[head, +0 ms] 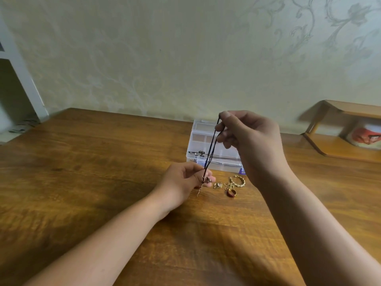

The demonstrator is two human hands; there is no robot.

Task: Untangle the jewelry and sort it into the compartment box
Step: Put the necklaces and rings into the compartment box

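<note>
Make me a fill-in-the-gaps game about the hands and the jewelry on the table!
1. The right hand holds the top of a ____ cord.
2. The left hand pinches the cord's ____ end.
3. The clear plastic box stands ____ the hands, near the wall.
4. The gold bracelet lies on the ____ table.

Missing words: black; lower; behind; wooden
</note>
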